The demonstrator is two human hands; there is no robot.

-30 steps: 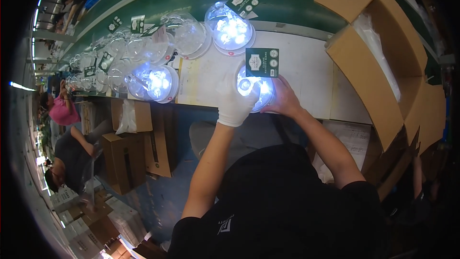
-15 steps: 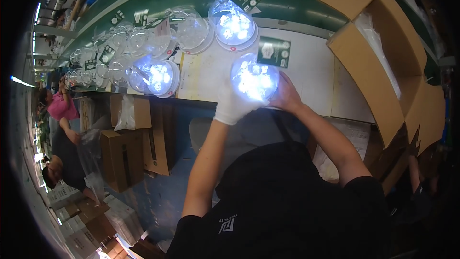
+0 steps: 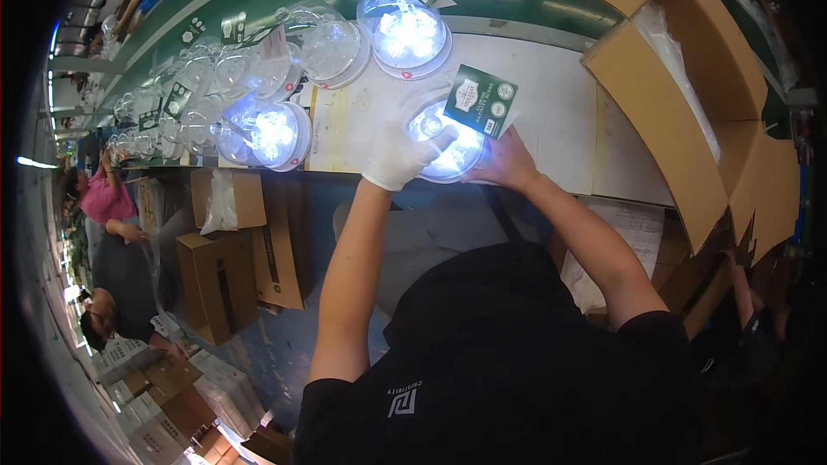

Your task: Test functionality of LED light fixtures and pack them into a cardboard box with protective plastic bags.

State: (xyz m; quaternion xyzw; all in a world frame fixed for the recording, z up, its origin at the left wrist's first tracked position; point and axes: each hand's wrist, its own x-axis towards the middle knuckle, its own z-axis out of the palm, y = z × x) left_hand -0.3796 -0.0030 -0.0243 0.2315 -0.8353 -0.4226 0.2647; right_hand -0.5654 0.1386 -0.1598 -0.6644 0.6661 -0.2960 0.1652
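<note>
- In the head view, we see our left hand [image 3: 396,151], in a white glove, curled around the left side of a lit dome [image 3: 461,155], with one digit laid across its front.
- Our bare right hand [image 3: 510,162] closes on the lower right of that dome; most of its fingertips are hidden, so we cannot tell how firmly they press.
- The lit dome sits between our two hands, near the front edge of the white work surface [image 3: 560,95]; whether its base touches that surface we cannot tell.
- We judge a slip the main risk: smooth glove fabric on a curved clear shell could let it turn and drop over the edge.
- Just above our right hand, the green card [image 3: 482,102] covers part of the dome; a finger catching it could bend or tear it.
- Beyond our left hand stands a second lit dome [image 3: 403,34], and farther left a third lit dome [image 3: 274,135]; a wide swing could knock either, and scuff the shells.
- On the green card we make out a white emblem, pale lettering and round icons.
- Nearer us than both hands, our black shirt [image 3: 534,362] bears a pale logo with small letters.
- Well left of our left hand, stacked cartons [image 3: 220,383] carry dark print too small to read.
</note>
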